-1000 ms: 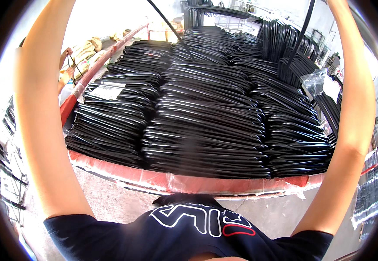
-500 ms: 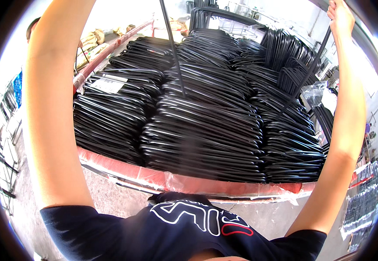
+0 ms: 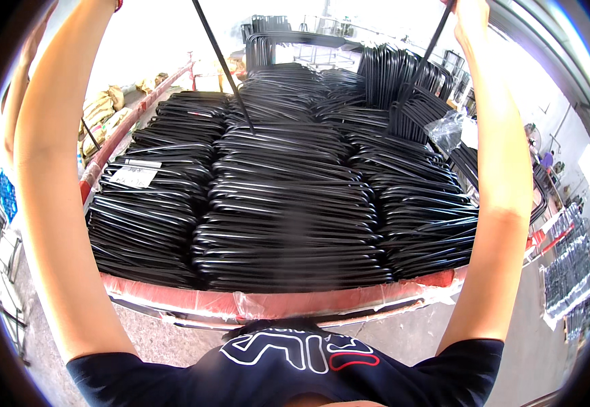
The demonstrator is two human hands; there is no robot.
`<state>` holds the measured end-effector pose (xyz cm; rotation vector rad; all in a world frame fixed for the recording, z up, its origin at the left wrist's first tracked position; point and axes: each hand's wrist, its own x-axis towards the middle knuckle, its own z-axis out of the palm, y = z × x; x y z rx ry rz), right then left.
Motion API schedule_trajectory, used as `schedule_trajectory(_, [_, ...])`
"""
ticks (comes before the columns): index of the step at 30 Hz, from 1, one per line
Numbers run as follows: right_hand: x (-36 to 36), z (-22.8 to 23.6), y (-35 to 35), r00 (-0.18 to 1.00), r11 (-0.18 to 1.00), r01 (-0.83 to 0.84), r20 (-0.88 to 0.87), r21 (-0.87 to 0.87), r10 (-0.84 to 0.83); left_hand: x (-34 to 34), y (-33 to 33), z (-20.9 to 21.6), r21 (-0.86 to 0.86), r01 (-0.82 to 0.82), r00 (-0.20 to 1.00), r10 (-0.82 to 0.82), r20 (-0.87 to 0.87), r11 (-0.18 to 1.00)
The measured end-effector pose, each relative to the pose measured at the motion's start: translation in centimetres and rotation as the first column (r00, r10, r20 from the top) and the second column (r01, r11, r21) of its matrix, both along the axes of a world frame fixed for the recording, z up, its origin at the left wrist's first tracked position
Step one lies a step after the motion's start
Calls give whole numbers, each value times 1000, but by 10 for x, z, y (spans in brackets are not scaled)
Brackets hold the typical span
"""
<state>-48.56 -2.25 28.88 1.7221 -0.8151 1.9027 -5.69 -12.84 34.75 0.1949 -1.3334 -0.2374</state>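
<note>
Both my arms reach up and forward over stacks of bent black metal tube frames (image 3: pixel 288 203). My right hand (image 3: pixel 470 16) is at the top edge, partly cut off, closed around the upper part of a black tube (image 3: pixel 430 47) that slants down toward the stacks. Another black tube (image 3: pixel 222 61) slants down from the top edge left of centre, its lower end over the middle stack. Whether these two tubes join is hidden above the picture. My left hand is beyond the top edge; only the forearm (image 3: pixel 54 156) and a red wristband (image 3: pixel 119 5) show.
A red padded rail (image 3: pixel 274 304) wrapped in plastic runs along the near side, between me and the stacks. White paper (image 3: pixel 134 176) lies on the left stack; clear plastic (image 3: pixel 445 132) is at the right. Another person's arm (image 3: pixel 18 102) shows at the far left, near tan sacks (image 3: pixel 102 105).
The view has shifted, so the stacks sit farther left and slightly lower. Both tubes have moved left in view, and my right hand is now higher, partly cut off. Another person's arm has appeared at left.
</note>
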Motion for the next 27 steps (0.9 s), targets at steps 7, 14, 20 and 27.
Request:
schedule_trajectory(7, [-31,-25,-20,987,973,161,-35,166,-157,-21,-14,-26,-57,40,999,-40,0,998])
schedule_trajectory(14, [-88,-84,-60,887,716,-442,381,541,260,-48,-63,-126,-70,-253,961,259,99,965])
schedule_trajectory(20, [-52,-185,-82,133,46,-991,891,125,433,-60,-47,-229,-36,-459,881,460,107,888])
schedule_trajectory(27, [-11,-248,-116,203,181,-976,822,124,533,4,-69,-301,511,73,988,-132,80,856])
